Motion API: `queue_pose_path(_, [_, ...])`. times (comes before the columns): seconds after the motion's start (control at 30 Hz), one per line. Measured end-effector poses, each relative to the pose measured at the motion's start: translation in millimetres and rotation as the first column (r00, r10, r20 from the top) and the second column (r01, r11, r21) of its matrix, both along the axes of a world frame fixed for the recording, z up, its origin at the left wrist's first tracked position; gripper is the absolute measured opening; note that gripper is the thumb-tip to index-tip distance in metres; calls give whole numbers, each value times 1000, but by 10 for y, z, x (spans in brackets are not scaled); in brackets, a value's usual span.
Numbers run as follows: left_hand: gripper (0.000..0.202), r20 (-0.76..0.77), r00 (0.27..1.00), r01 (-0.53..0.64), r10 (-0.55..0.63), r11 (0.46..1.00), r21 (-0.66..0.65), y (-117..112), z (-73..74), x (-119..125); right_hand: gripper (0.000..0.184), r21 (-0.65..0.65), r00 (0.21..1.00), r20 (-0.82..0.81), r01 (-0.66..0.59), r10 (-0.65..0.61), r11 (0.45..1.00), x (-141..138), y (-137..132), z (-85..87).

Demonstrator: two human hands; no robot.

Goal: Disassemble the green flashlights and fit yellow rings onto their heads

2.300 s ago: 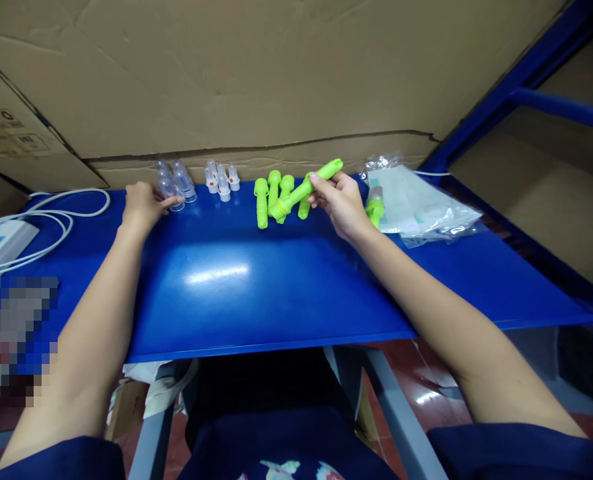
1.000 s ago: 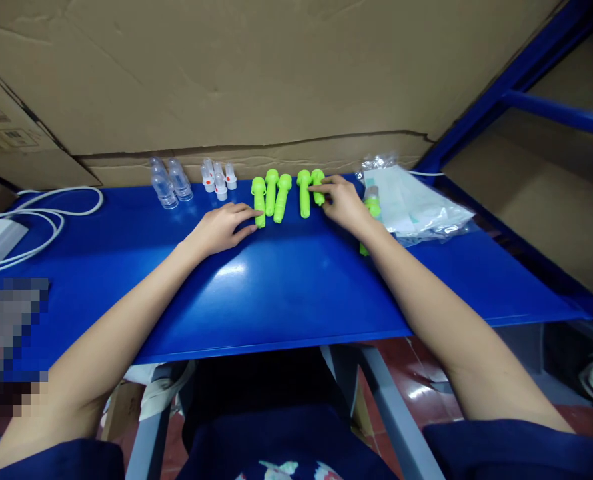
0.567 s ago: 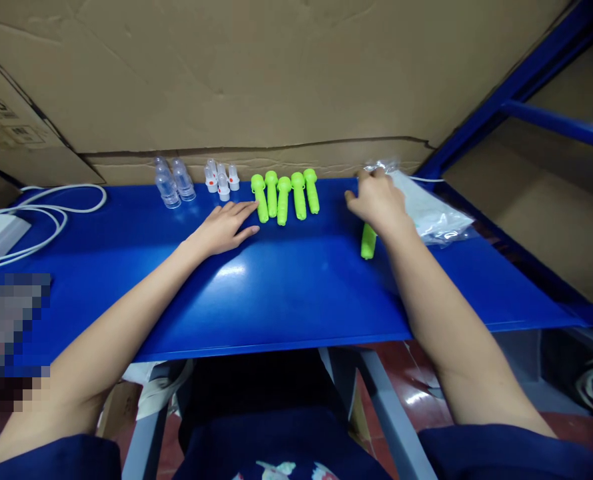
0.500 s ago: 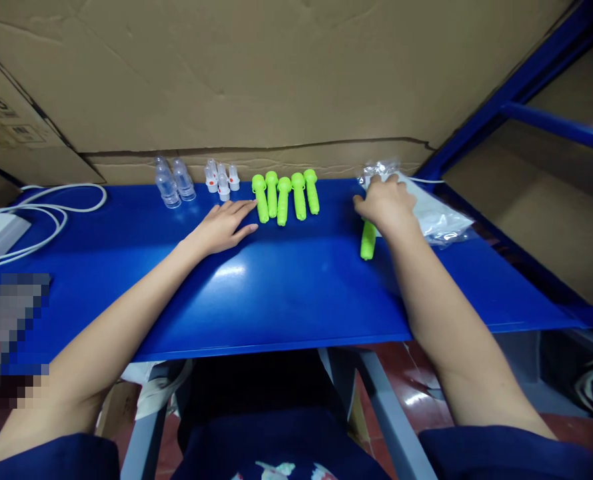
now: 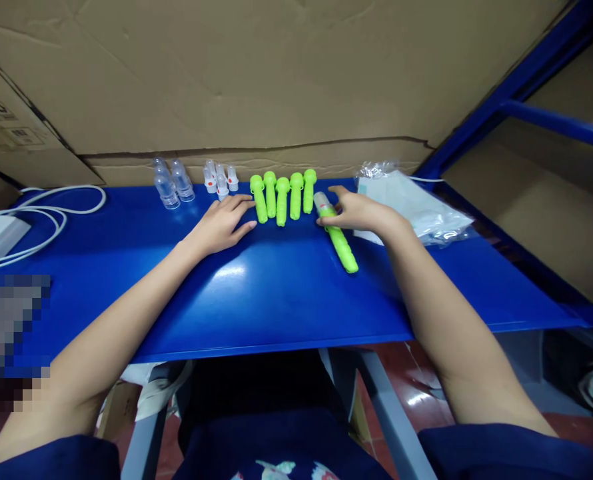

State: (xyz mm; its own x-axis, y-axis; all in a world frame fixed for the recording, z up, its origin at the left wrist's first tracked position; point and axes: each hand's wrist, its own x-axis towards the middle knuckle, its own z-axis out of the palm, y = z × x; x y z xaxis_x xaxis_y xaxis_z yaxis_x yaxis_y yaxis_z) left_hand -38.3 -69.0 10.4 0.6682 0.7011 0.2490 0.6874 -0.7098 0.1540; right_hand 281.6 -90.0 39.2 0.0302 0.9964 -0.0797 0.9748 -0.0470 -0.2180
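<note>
Your right hand (image 5: 360, 212) is gripping a bright green, ribbed plastic stick with a clear tip (image 5: 344, 252) near its head, its tail slanting toward the front edge of the shiny blue surface (image 5: 276, 300). Your left hand (image 5: 219, 227) is lying with fingers spread beside five bright green plastic sticks (image 5: 282, 203) lining the back edge; contact is unclear. Keeping that grip light and the clear tip off those sticks seems wise.

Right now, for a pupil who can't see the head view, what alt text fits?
A person's right hand holds a clear-tipped green stick at a blue table; the left hand lies open beside a row of five green sticks. Clear tubes and smaller tubes stand left of the row; a plastic bag lies to the right.
</note>
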Motion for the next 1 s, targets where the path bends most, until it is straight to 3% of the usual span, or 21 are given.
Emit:
queue_pose_path(0.2, [49,-4,1000,20,-19,999,44,26,-41,-21,36,-169,998,67,24,-13,985,-136,-114,123])
queue_pose_path(0.33, [48,23,998,63,-66,992,107,20,-31,-8,43,-31,996,81,-30,32,999,-110,-149,173])
queue_pose_path(0.43, [53,39,992,111,-120,974,195,-53,10,57,59,79,986,-106,-124,132,989,-157,-216,180])
queue_pose_path(0.5, [58,38,987,142,-157,956,257,-122,40,118,61,105,924,-283,-238,259,965,-240,-283,168])
queue_pose_path(0.57, [60,2,982,180,-190,937,299,-181,63,175,58,107,812,-454,-359,367,927,-343,-351,148])
queue_pose_path(0.63, [56,-78,974,225,-211,922,316,-215,75,214,57,109,704,-576,-438,416,892,-438,-404,133])
queue_pose_path(0.7, [48,-167,965,245,-201,917,314,-227,85,230,55,106,665,-613,-466,426,879,-502,-433,138])
queue_pose_path(0.8, [39,-239,962,199,-130,935,292,-244,114,233,36,-70,724,-579,-503,375,861,-540,-435,192])
queue_pose_path(0.87, [36,-276,958,151,-81,959,241,-272,145,239,39,-213,783,-510,-516,356,830,-544,-422,235])
queue_pose_path(0.93, [38,-321,946,112,-55,980,162,-307,179,252,43,-213,825,-391,-512,407,832,-542,-407,259])
queue_pose_path(1.0, [42,-346,937,80,-42,992,95,-329,204,261,39,-118,843,-229,-521,487,846,-538,-395,250])
